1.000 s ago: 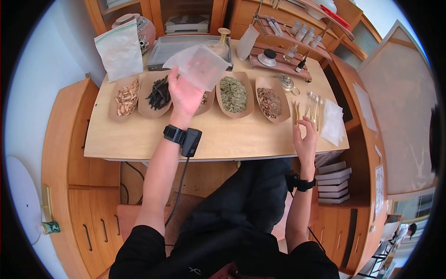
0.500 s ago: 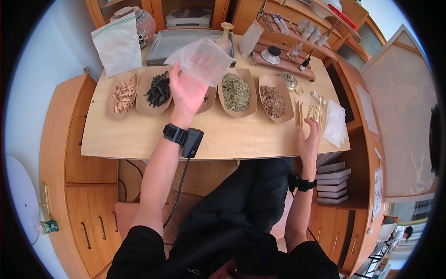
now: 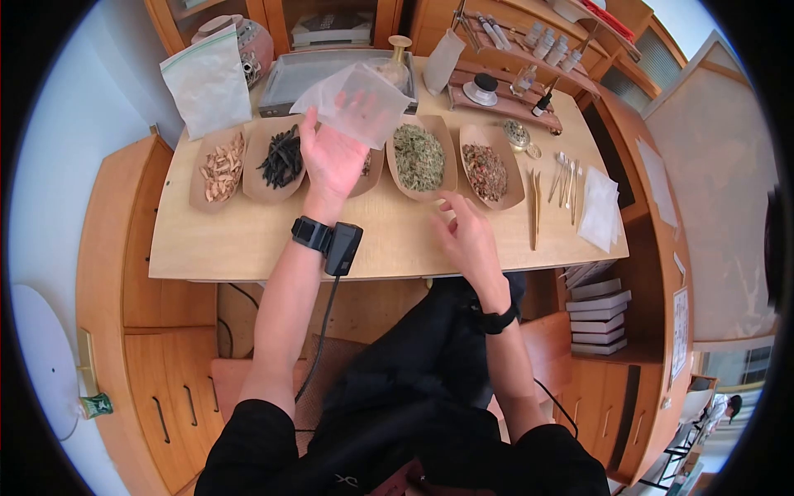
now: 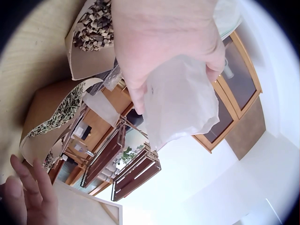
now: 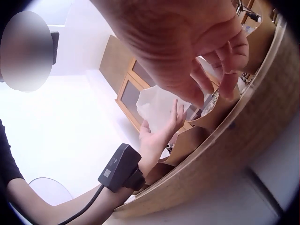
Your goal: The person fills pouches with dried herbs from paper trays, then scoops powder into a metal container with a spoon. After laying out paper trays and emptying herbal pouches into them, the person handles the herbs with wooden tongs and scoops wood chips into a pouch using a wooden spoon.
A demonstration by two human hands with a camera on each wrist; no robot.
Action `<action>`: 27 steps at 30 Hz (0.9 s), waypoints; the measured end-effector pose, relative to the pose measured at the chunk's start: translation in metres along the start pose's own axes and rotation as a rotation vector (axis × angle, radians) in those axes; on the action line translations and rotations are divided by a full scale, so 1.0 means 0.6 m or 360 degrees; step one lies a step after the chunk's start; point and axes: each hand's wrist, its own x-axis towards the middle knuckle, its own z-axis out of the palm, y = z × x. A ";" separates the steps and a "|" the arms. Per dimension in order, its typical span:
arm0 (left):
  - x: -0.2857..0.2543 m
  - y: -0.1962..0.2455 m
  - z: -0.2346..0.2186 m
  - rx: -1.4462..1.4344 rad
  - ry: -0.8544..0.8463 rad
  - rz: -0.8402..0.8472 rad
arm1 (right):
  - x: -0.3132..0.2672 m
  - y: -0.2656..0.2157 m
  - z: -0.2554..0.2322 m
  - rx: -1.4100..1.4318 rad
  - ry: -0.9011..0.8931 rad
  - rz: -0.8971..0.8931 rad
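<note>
Left hand (image 3: 332, 161): while it is carrying the translucent pouch (image 3: 370, 112) unclenched, looseness may be inviting slippage.
Right hand (image 3: 470, 238): is hovering empty, relaxed.

Head view looks down; closer wrist views share the translucent pouch (image 4: 182, 110).

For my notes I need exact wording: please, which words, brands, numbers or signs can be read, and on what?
No text is readable with certainty.
Posted sheet, right: too small.
Books, back: too small.
Pale label on black wrist box: blurred.
Shirt mark: unclear.
</note>
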 end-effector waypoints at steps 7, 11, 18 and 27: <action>0.001 -0.001 -0.003 -0.0021 -0.0008 -0.0019 | 0.015 0.015 0.029 0.0035 0.0120 0.0001; 0.000 -0.002 -0.001 -0.0025 0.0002 -0.0021 | 0.009 0.015 0.023 0.0105 0.0088 0.0064; 0.000 -0.001 -0.002 -0.0050 -0.0011 -0.0022 | -0.018 0.013 0.011 0.0075 0.0118 0.0055; 0.001 -0.001 -0.009 -0.0016 0.0011 -0.0059 | -0.048 0.011 0.001 -0.0071 0.0209 0.0068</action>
